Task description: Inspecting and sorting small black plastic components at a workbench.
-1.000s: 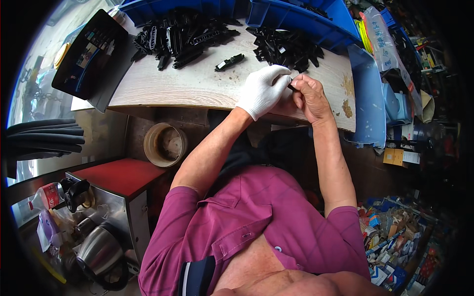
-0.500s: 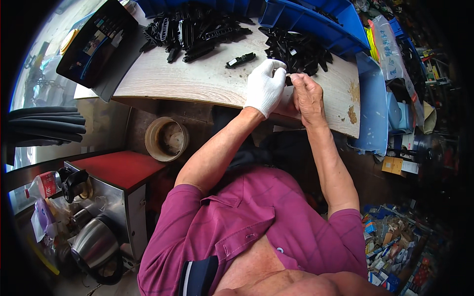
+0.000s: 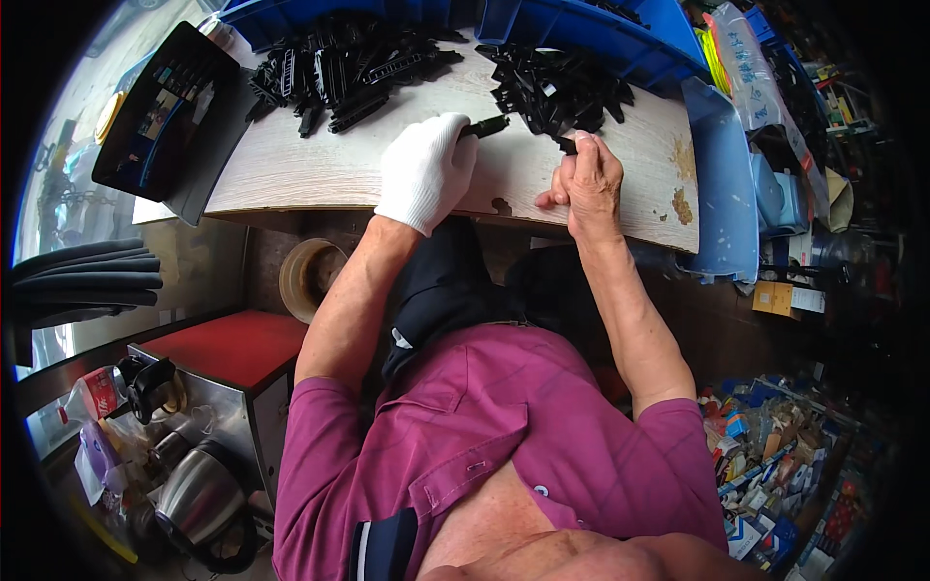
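My left hand [image 3: 426, 169], in a white knitted glove, is closed around a long, narrow black plastic part [image 3: 487, 126] whose end sticks out to the right of the fingers. To its right, my bare right hand [image 3: 593, 179] pinches a small black plastic piece [image 3: 566, 144] between thumb and fingertips. Most of that piece is hidden. Beyond the left hand lies a heap of long black plastic parts [image 3: 334, 73], some ladder-like. A second heap, of smaller black pieces [image 3: 557, 92], sits just past the right hand. Both hands are over the pale wood-grain table [image 3: 291, 169].
Blue plastic bins [image 3: 601, 44] line the table's far edge, and a light-blue bin [image 3: 722, 184] stands at its right. At the left is a propped-up tablet [image 3: 165, 111]. A round bucket [image 3: 302, 281] and a red-topped cabinet [image 3: 228, 344] stand below the table at left.
My hands were together near the smaller heap and have moved apart. The left has gone leftward and taken hold of the long black part that lay on the table. The view has shifted slightly.
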`<state>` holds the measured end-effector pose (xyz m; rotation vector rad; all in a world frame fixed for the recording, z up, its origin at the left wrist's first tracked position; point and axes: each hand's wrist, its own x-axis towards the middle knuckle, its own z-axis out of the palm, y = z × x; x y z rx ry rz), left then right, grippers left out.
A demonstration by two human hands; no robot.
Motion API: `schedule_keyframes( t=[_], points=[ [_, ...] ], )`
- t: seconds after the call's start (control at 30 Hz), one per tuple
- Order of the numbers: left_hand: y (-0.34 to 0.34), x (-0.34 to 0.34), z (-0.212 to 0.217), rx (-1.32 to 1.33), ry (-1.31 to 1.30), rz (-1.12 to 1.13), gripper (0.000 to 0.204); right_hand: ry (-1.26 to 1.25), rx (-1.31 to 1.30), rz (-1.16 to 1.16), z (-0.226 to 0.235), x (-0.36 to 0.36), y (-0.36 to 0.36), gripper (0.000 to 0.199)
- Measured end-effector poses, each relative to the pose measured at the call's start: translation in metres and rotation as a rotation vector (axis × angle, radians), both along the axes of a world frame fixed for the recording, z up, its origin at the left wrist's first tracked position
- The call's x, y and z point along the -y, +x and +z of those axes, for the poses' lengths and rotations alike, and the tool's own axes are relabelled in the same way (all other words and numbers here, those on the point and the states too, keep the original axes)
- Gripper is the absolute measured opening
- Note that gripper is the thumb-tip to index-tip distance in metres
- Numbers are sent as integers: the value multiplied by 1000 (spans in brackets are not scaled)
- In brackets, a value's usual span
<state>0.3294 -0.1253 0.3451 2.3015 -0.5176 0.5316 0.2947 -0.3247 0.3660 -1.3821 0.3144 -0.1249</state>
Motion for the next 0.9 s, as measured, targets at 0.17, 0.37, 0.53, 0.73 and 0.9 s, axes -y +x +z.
schedule_keyframes(
  t=[0.17,0.37,0.53,0.73,0.9],
  points=[
    [-25,29,9,-221,-328,-275,18,-11,114,-18,-9,6,1,32],
    [-23,47,8,-306,-406,-304,15,-43,50,-41,-1,-1,-6,32],
    [-19,55,2,-273,-507,-241,19,-97,122,-77,-15,1,-3,33],
    [-28,98,0,-217,-601,-161,28,-262,163,-193,-25,11,-3,34],
    [-29,89,3,-184,-522,-208,24,-151,142,-170,-16,9,-1,30]
  ],
)
